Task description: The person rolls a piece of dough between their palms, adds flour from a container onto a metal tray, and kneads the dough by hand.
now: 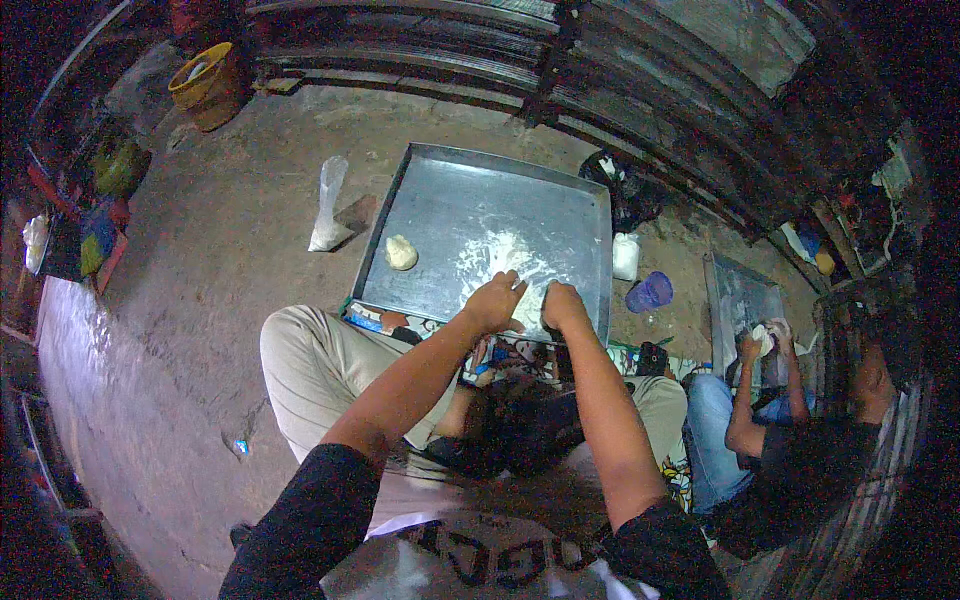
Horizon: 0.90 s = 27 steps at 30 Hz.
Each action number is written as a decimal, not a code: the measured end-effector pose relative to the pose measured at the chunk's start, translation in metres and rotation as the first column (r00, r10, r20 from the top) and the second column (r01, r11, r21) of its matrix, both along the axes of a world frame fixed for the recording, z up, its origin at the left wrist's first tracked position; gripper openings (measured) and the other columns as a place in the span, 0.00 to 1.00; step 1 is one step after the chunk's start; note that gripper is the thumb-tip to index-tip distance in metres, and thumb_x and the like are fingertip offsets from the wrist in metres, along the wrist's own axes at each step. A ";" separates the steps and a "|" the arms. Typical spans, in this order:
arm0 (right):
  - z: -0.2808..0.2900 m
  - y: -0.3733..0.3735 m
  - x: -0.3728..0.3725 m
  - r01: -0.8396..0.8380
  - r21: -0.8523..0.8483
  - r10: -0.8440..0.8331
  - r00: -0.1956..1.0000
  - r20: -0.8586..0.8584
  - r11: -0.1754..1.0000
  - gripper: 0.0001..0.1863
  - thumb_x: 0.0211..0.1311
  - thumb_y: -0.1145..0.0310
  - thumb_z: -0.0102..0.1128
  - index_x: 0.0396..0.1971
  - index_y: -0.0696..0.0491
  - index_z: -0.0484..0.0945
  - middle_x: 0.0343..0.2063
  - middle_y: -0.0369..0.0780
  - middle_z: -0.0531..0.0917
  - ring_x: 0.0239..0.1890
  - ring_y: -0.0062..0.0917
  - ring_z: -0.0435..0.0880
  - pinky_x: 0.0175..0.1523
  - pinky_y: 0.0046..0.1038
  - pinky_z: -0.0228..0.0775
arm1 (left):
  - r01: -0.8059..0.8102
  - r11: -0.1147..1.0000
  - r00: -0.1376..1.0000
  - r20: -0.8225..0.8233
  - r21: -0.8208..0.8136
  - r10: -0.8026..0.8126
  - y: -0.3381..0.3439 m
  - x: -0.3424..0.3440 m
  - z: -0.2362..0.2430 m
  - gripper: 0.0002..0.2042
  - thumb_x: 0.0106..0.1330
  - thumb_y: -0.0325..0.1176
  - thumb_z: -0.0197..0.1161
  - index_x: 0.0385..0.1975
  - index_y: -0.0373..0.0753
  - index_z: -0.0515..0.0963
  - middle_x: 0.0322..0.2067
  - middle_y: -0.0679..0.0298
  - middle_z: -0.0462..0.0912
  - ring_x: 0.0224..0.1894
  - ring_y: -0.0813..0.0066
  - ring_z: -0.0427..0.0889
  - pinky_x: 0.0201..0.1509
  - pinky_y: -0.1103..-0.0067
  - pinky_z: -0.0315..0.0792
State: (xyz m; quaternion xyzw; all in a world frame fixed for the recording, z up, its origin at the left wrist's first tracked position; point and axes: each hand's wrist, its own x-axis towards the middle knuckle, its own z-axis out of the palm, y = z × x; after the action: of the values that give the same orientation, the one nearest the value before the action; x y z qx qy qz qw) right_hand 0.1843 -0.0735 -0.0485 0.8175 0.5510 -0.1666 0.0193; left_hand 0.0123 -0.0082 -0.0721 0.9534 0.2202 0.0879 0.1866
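2 hands [494, 302] [566, 306] work over 1 floured tray [440, 200].

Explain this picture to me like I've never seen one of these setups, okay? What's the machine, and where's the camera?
There's no machine here, just a person's own two bare hands. The single picture comes from a wide fisheye camera on that person's head, looking down, so straight edges bend near the rim.

The left hand and right hand are over the near side of a shallow metal tray. In it are a scattering of white powder and, toward the left, a pale dough-like lump.

The left hand is down at the powdery area. The right hand is curled, with something dark beside its fingers; I can't tell what that is, or whether it's held.

Off to the right, another person handles a pale piece.
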 end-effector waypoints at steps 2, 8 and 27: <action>-0.016 0.001 0.017 0.060 0.038 -0.061 0.998 0.018 0.997 0.13 0.43 0.70 0.64 0.31 0.61 0.81 0.36 0.54 0.83 0.44 0.46 0.82 0.50 0.39 0.75 | 0.041 0.999 0.999 0.022 0.016 -0.041 -0.009 0.015 0.019 0.34 0.43 0.45 0.75 0.51 0.36 0.75 0.50 0.50 0.72 0.55 0.52 0.71 0.55 0.66 0.74; 0.023 0.007 0.002 -0.117 0.164 0.127 0.991 -0.046 0.979 0.10 0.44 0.68 0.65 0.29 0.55 0.84 0.33 0.49 0.84 0.40 0.45 0.83 0.50 0.39 0.75 | -0.024 0.999 1.000 -0.011 -0.027 0.024 -0.001 0.015 -0.004 0.13 0.53 0.35 0.68 0.37 0.38 0.80 0.40 0.55 0.78 0.48 0.56 0.78 0.49 0.65 0.77; 0.013 0.014 -0.011 -0.052 0.428 0.104 0.990 -0.099 0.902 0.12 0.46 0.74 0.59 0.33 0.56 0.84 0.32 0.54 0.82 0.38 0.48 0.82 0.48 0.40 0.74 | -0.035 0.993 0.999 -0.025 -0.113 0.032 0.034 -0.014 -0.014 0.15 0.51 0.29 0.67 0.40 0.39 0.81 0.36 0.48 0.83 0.40 0.49 0.82 0.47 0.64 0.76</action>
State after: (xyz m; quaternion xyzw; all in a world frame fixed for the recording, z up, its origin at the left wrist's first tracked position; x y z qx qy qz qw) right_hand 0.1733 -0.0593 -0.0357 0.7680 0.6064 -0.0907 -0.1851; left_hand -0.0020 0.0261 -0.0856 0.9384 0.2428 0.0675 0.2366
